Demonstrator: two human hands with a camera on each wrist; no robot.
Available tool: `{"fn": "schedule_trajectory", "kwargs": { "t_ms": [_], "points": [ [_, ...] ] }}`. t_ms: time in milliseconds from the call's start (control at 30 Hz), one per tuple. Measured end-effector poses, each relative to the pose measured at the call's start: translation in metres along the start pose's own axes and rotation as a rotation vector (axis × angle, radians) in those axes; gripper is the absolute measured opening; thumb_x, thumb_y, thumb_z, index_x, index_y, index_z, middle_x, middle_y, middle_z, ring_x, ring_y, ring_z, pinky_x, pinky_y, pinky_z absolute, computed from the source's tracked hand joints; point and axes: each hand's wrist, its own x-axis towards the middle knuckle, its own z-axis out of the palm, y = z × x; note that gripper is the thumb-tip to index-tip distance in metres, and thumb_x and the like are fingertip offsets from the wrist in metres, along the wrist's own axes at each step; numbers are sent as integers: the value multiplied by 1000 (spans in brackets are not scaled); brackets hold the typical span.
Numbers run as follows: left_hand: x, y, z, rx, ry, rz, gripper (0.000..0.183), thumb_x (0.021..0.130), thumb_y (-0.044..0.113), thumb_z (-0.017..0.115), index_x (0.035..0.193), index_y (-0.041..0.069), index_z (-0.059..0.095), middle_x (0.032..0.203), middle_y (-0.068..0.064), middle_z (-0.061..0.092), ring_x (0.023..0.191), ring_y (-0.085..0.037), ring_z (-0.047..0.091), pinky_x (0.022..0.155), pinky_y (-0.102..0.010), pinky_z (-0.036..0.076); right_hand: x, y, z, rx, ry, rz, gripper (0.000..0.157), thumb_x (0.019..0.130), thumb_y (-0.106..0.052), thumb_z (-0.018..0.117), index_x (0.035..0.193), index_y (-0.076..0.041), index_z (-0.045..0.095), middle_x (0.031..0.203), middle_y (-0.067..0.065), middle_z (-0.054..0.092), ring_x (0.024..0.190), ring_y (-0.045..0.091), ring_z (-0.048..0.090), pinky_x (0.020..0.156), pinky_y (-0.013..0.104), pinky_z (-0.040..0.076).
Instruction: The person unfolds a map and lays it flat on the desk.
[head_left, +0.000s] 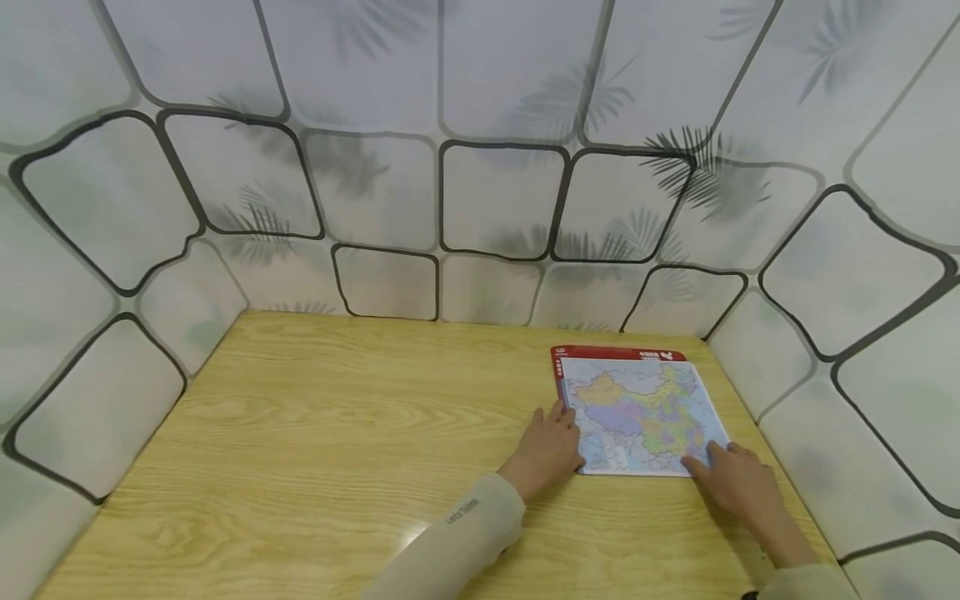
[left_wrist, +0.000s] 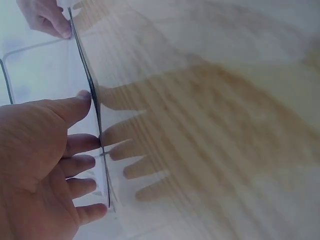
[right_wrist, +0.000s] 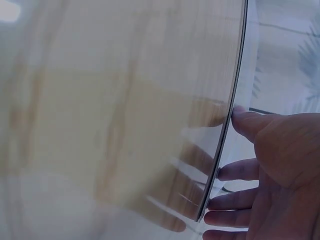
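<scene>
A thin map board (head_left: pixel 637 417) with a red band along its top and pale blue, multicoloured map printing lies flat on the wooden table, towards the right. At its lower left corner is my left hand (head_left: pixel 546 448), thumb near the bottom edge and fingers along the left side. My right hand (head_left: pixel 738 483) touches the lower right corner. From the left wrist, the board (left_wrist: pixel 91 87) appears edge-on as a thin dark line, with thumb and spread fingers against it. The right wrist view likewise has the fingers fairly straight at the board's edge (right_wrist: pixel 225 127).
The light wood table (head_left: pixel 337 433) extends to the left of the map. Patterned pale walls (head_left: pixel 495 200) with dark outlines and leaf prints enclose its back and both sides. The right wall (head_left: pixel 870 333) stands close to the board's right side.
</scene>
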Motion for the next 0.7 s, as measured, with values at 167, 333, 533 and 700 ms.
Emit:
{"fn": "schedule_trajectory", "kwargs": {
  "t_ms": [167, 333, 533, 700],
  "points": [
    [-3, -7, 0, -15, -8, -2, 56, 103, 53, 56, 145, 15, 60, 156, 0, 50, 153, -22, 32, 121, -44, 32, -2, -9, 0, -11, 4, -4, 72, 106, -52, 50, 120, 18, 59, 107, 42, 61, 98, 60, 58, 75, 70, 51],
    [-9, -15, 0, -1, -3, 12, 58, 104, 52, 56, 147, 14, 58, 155, -3, 50, 152, -24, 33, 121, -43, 33, -3, -19, -1, 2, 18, -22, 70, 104, -51, 55, 118, 17, 60, 105, 40, 63, 97, 58, 59, 74, 69, 51],
    [-17, -24, 2, -5, 3, 21, 58, 105, 51, 55, 148, 13, 57, 156, -3, 50, 152, -25, 33, 120, -43, 34, -3, -27, 0, 17, 38, -41, 63, 101, -48, 61, 109, 15, 63, 94, 35, 62, 88, 52, 61, 71, 66, 52],
    [-24, -30, 1, -34, 0, 13, 58, 104, 51, 56, 146, 12, 59, 159, -5, 46, 153, -26, 31, 120, -45, 33, -3, -33, 1, 11, 52, -65, 66, 101, -49, 61, 111, 16, 63, 94, 36, 63, 88, 53, 61, 71, 66, 53]
  ]
}}
